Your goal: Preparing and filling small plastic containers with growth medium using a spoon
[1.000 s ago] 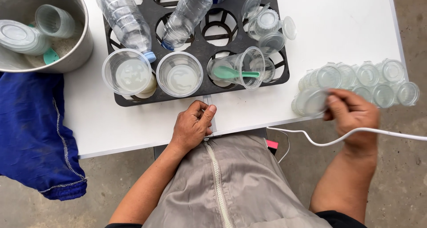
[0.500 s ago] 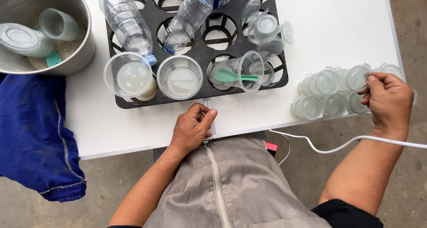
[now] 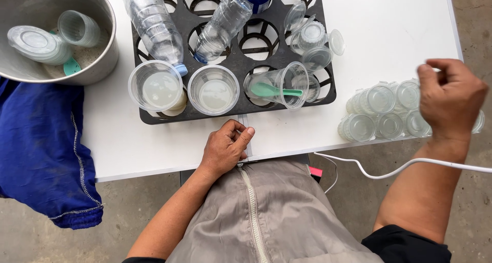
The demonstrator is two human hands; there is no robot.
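Right hand (image 3: 450, 100) grip curled, contents unclear, above clear small lidded cups (image 3: 382, 112).

Single head-worn view, looking steeply down, close over white table (image 3: 394, 17) edge

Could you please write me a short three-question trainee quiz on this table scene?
1. True or false: the left hand rests at the near edge of the white table.
2. What lies inside the tipped clear cup in the black tray?
A. a green spoon
B. a lid
C. a bottle cap
3. What does the right hand hover over?

Key:
1. true
2. A, the green spoon
3. The cluster of small clear lidded cups
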